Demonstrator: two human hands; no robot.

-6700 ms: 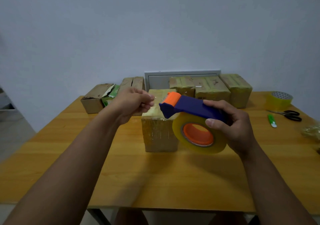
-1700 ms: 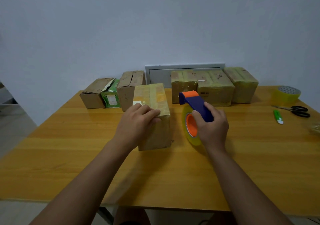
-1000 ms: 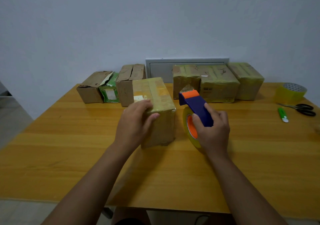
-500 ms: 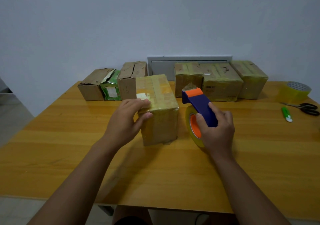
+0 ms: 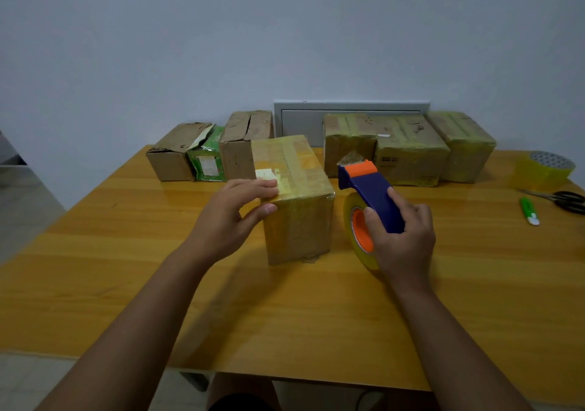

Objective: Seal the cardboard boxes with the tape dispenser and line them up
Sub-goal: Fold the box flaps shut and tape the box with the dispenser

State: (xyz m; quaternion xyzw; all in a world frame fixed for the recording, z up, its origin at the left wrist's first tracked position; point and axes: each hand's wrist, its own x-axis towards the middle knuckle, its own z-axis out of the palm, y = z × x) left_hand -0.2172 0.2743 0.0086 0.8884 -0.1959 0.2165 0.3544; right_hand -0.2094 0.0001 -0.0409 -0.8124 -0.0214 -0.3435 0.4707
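**Taped box held at mid-worktop**

The wooden worktop carries a row of boxes along the back. The taped box stands in the middle, the left hand grasping its near left corner. Just beside it, the right hand grips the blue tape dispenser.

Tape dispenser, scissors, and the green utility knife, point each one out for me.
tape dispenser [image 5: 373, 196], head view, on its blue handle
scissors [image 5: 566, 200], head view, on the black handles at the table's right edge
green utility knife [image 5: 528, 209], head view, on the middle of its green body
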